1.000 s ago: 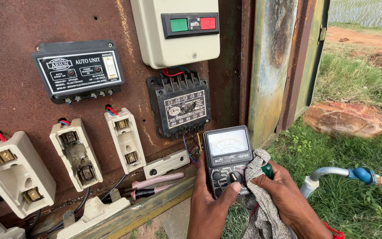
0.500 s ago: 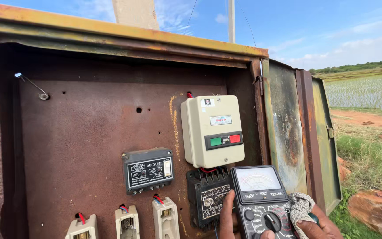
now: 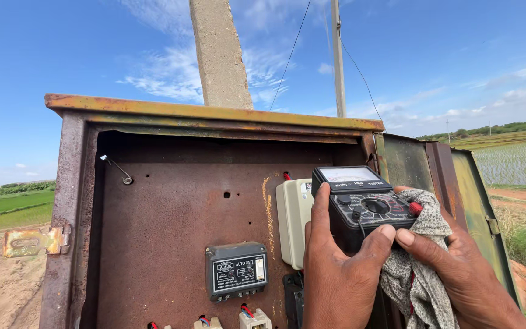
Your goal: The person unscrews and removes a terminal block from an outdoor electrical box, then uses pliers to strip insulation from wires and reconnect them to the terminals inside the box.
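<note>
A black analogue multimeter with a pale dial window is held up in front of the rusty metal electrical box. My left hand grips its left side, thumb on the lower face. My right hand holds its right side through a grey patterned cloth, and a red-tipped piece shows at the meter's right edge. Behind the meter, a cream starter box is mounted on the back panel, partly hidden.
A black auto unit hangs on the box's back panel, with white fuse carriers at the bottom edge. The rusty door stands open to the right. A concrete post and utility pole rise behind. Green fields lie around.
The view has tilted upward from the lower fuses to the box's top and sky. Both hands have raised the multimeter higher, in front of the cream starter box.
</note>
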